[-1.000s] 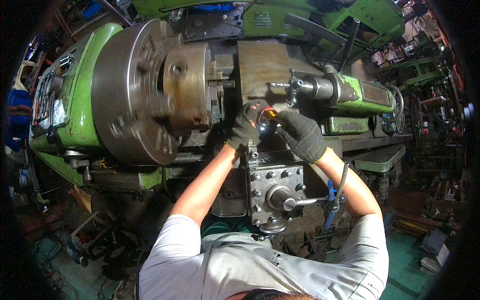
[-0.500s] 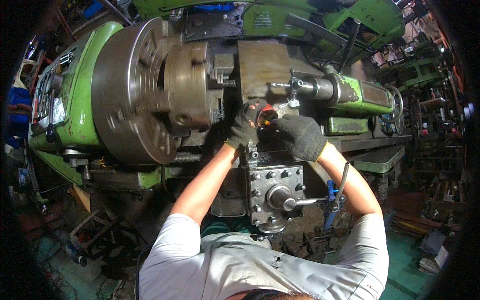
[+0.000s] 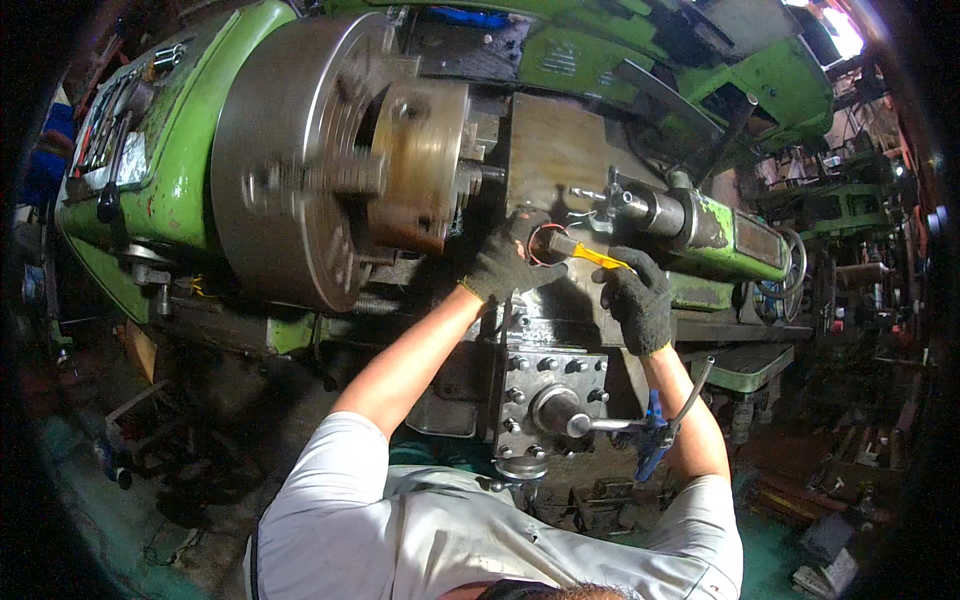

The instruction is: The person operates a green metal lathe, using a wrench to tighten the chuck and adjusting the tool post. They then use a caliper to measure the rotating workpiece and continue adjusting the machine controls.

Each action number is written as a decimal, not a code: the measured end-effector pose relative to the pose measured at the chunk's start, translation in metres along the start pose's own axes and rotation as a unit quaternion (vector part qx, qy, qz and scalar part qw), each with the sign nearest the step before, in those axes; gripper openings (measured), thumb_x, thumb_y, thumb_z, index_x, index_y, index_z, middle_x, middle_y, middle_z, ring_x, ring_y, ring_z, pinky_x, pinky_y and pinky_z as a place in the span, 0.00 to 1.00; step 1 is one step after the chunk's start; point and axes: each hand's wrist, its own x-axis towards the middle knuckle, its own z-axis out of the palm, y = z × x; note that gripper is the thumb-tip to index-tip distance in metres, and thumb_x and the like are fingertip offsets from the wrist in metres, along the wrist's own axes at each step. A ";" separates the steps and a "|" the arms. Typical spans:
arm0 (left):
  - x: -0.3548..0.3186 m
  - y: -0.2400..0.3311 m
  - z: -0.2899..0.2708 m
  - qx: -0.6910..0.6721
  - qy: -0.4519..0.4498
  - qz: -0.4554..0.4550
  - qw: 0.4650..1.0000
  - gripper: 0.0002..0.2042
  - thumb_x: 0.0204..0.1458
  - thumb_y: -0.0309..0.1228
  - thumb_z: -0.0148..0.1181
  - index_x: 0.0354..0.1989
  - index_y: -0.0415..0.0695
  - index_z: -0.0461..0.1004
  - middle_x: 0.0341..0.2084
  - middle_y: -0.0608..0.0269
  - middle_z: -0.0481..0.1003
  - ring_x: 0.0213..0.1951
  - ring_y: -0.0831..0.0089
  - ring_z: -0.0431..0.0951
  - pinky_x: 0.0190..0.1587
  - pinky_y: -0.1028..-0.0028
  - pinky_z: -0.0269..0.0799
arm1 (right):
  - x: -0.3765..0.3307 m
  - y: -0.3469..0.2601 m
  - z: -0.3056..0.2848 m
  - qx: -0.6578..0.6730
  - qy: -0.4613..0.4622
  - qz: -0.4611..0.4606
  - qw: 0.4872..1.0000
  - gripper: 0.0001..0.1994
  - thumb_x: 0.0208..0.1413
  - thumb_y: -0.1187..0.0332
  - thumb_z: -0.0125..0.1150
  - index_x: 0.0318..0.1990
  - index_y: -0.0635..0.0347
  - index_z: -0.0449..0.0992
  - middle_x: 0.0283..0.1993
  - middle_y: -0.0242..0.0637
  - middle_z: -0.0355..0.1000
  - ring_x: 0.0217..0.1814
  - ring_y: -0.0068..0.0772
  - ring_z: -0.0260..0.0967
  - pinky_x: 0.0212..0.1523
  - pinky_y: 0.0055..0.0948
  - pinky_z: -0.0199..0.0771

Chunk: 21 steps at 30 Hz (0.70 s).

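My left hand (image 3: 503,262), in a dark knitted glove, grips a small round can (image 3: 538,250) with a red rim and a dark inside. From the can a brush (image 3: 600,257) with a yellow handle slants out to the right, its bristle end at the can's mouth. My gloved right hand (image 3: 642,300) pinches the end of that handle. Just beyond the hands, a drill bit (image 3: 588,193) points left from the tailstock (image 3: 715,225). To the left of my left hand is the lathe chuck (image 3: 425,165), its surface smeared as if spinning.
A large faceplate (image 3: 285,170) stands behind the chuck, beside the green headstock (image 3: 185,150). Nearer me is the square tool post (image 3: 530,380) with a long lever handle and a blue item (image 3: 655,440) by it. A flat metal plate (image 3: 555,150) lies past my hands.
My right hand has drawn back to the right from the can, and the yellow brush handle now shows. The whole view has shifted and tilted somewhat.
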 end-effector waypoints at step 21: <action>-0.008 -0.014 0.008 -0.004 0.039 -0.056 0.998 0.43 0.38 0.43 0.83 0.62 0.42 0.65 0.52 0.54 0.74 0.54 0.60 0.77 0.60 0.58 0.72 | 0.019 0.026 -0.001 -0.051 -0.019 -0.038 0.998 0.11 0.64 0.73 0.64 0.51 0.64 0.82 0.44 0.34 0.80 0.39 0.22 0.74 0.40 0.25 0.75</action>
